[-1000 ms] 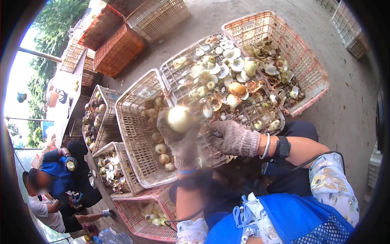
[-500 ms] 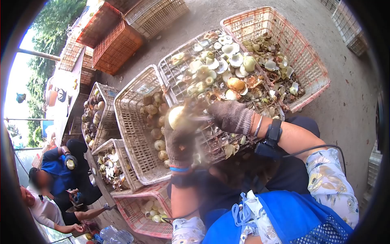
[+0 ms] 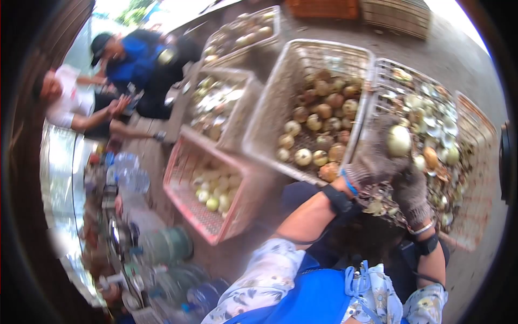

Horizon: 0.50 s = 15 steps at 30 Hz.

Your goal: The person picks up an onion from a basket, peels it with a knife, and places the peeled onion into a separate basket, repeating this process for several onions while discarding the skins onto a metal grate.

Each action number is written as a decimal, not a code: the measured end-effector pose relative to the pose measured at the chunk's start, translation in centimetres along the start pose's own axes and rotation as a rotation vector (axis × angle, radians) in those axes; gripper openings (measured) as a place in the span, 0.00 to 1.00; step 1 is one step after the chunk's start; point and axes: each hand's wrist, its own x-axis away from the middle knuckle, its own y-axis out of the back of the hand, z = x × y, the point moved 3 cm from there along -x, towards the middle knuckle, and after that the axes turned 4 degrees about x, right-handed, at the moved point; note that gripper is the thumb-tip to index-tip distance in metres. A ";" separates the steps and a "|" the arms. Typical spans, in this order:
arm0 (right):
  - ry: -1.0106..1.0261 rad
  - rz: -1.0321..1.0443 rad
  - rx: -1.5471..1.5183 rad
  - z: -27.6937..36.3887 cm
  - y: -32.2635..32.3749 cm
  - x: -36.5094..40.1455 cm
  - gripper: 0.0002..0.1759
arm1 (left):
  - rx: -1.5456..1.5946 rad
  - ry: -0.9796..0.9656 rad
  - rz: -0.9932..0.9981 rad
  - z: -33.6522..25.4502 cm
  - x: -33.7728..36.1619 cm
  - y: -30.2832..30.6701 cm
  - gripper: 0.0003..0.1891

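A pale, peeled onion sits in the fingers of my gloved left hand. Just below it is my gloved right hand, its fingers curled close to the onion; whatever they may hold is hidden. Both hands are over the near part of a grid-topped crate strewn with onion skins and cut outer layers. A brown-skinned onion lies among these scraps. To the left, a large crate holds several unpeeled onions.
A pink crate with peeled onions stands at lower left, below a crate of scraps. Large water bottles crowd the lower left. Two people sit beyond, one in blue, one in a white shirt.
My view has swung left, so the crates appear farther right. My left hand still has the onion, and my right hand is now closer beneath it.
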 end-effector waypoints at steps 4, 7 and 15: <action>0.090 -0.065 0.066 -4.5 -1.7 -1.0 0.20 | 0.140 0.212 -0.007 -0.3 1.4 1.2 0.37; 0.397 -0.165 0.193 -5.2 -2.4 -2.2 0.14 | 0.427 0.458 -0.085 2.6 1.9 0.9 0.37; 0.736 -0.030 0.741 -2.5 -2.1 -1.0 0.16 | 0.147 0.349 0.047 0.0 1.1 2.1 0.50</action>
